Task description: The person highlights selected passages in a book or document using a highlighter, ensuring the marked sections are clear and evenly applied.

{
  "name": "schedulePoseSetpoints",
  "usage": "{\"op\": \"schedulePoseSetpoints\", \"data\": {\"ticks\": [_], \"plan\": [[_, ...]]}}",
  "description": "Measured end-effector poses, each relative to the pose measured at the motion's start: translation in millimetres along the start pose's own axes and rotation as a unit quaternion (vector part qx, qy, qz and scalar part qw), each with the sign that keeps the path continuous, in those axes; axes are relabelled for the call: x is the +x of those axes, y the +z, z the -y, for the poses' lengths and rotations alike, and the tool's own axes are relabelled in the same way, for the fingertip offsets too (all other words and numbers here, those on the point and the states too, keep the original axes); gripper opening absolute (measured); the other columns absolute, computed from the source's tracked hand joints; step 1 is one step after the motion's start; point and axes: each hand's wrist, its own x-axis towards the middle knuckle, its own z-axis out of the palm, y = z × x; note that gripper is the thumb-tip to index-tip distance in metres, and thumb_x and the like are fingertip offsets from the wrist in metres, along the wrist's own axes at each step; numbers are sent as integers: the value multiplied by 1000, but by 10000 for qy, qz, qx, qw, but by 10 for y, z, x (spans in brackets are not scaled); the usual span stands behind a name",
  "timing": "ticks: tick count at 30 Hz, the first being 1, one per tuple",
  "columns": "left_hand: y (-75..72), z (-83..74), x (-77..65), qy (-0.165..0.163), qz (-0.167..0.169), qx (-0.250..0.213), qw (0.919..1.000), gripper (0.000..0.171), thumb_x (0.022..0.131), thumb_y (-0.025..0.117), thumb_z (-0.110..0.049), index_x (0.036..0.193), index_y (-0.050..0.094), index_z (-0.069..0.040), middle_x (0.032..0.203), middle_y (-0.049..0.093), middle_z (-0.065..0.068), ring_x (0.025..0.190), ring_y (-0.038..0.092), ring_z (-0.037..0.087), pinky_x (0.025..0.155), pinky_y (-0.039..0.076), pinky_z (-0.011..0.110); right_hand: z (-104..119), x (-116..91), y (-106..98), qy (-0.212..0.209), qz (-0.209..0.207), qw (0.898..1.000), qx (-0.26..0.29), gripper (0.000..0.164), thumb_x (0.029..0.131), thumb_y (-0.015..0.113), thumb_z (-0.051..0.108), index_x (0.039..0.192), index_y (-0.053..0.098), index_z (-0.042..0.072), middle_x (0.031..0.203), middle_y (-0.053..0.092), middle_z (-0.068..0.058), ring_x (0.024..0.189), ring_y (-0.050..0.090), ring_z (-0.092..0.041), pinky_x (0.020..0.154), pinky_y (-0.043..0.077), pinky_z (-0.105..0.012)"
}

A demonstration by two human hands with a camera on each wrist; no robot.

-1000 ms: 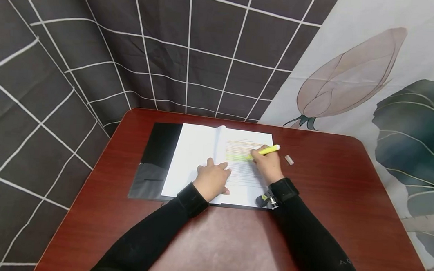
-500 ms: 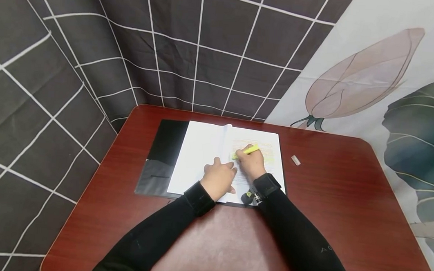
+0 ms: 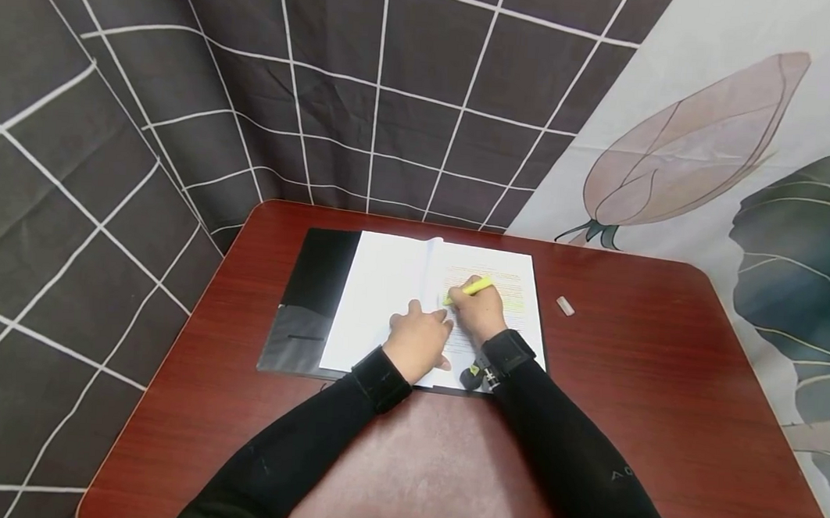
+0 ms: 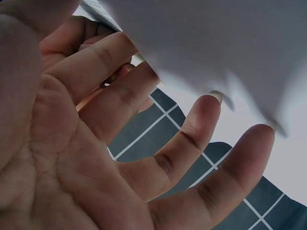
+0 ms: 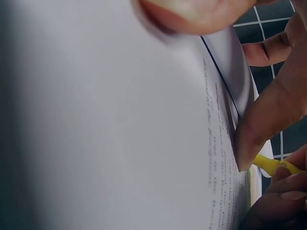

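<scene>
An open black folder (image 3: 323, 274) lies on the table with white sheets in it. Its left-hand sheet (image 3: 378, 288) looks blank; the right-hand sheet (image 3: 525, 272) bears printed lines, some marked orange and some yellow. My right hand (image 3: 484, 313) pinches a yellow highlighter (image 3: 479, 285), its tip at the inner side of the printed lines. My left hand (image 3: 419, 341) rests with spread fingers across the inner edge of the sheets. In the left wrist view its fingertips (image 4: 259, 143) touch the paper. The highlighter (image 5: 271, 164) shows partly behind fingers in the right wrist view.
A small pale block (image 3: 565, 306) lies on the red-brown table (image 3: 650, 349), right of the folder. Dark cloth with white grid lines (image 3: 426, 56) hangs behind and at the left; a white flower-patterned cloth (image 3: 680, 179) hangs at the right.
Over the second my right hand has moved left with the highlighter, from the lines' outer part to their inner side. My left hand stays on the sheets. The head view has shifted slightly.
</scene>
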Motion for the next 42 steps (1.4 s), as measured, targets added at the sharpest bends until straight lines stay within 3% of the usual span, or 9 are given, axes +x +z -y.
{"op": "schedulePoseSetpoints", "data": {"ticks": [6,16,23,32,42], "plan": [[16,8,10,-15,3,29,10000,89,78,86,-67,155,72,-23,166,67,-4,121,69,33,82,70,54,-99,122,26,27,106,9997,-211,17,96,71,18,83,62,16,80,62,-3,79,60,-24,67,48,-34],[-3,10,0,-1,-62,17,10000,89,76,85,-67,153,74,-23,165,68,-2,120,70,34,83,71,54,189,-136,-96,3,200,9996,-197,16,98,69,10,85,60,12,83,60,-6,82,59,-25,71,47,-33],[-19,4,-10,-1,-75,28,10000,88,76,86,-67,152,75,-23,166,67,-2,123,71,34,84,71,54,12,26,-87,45,145,9994,-309,17,97,71,12,84,61,14,80,61,-4,76,60,-24,64,48,-33],[10,-9,9,-17,-58,100,9999,87,78,86,-67,153,74,-24,166,67,-3,123,70,34,84,71,54,198,-195,-152,120,209,9996,-153,14,102,67,9,91,60,11,88,60,-5,81,60,-22,69,50,-27],[2,-7,11,-60,-49,18,10000,88,76,87,-66,152,74,-23,166,67,-3,123,70,34,84,71,54,193,-204,-152,110,190,9997,-45,16,103,67,7,90,59,12,83,58,-2,73,57,-16,64,48,-25]]}}
